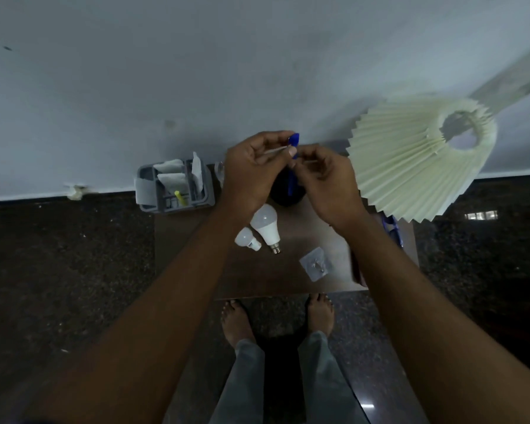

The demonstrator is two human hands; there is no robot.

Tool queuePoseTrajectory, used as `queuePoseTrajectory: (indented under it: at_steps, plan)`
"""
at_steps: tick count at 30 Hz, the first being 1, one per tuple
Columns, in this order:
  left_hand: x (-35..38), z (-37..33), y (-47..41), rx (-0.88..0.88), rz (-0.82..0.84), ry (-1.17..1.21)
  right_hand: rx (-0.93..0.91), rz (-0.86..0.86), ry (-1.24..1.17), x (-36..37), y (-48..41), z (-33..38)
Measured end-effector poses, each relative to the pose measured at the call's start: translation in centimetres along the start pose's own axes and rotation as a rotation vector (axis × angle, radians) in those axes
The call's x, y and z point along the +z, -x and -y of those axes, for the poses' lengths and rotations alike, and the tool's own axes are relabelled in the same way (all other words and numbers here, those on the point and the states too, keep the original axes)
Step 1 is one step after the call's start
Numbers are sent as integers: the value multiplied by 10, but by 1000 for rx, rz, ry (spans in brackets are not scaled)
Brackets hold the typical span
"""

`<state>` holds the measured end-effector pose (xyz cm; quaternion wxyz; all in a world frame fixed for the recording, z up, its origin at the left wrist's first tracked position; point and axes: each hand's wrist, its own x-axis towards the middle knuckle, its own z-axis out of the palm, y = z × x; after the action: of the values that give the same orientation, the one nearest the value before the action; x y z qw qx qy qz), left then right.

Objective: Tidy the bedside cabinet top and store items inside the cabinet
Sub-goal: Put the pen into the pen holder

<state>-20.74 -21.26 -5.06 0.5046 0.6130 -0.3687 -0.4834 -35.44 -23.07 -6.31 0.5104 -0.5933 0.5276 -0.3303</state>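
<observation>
Above the cabinet top, left hand and right hand pinch a blue pen, perhaps capping it for storage.

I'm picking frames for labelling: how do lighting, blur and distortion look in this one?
Head view: dim, bluish light; wide-angle bending curves the wall-floor line; both hands, left hand and right hand, look slightly soft around the blue item; the bulbs read clearly; small glare patches on the dark floor.
</observation>
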Motion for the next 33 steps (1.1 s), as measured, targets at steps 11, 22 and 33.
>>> queuePoseTrajectory:
  at_steps: [11, 22, 33]
  plan:
    - [19, 24, 12, -150, -17, -153, 46, -60, 471, 22, -11, -28]
    - [21, 37, 31, -199, -73, -185, 140, 41, 667, 24, -12, -23]
    - [37, 54, 94, -222, -209, -115, 48, -106, 316, 14, 68, -42]
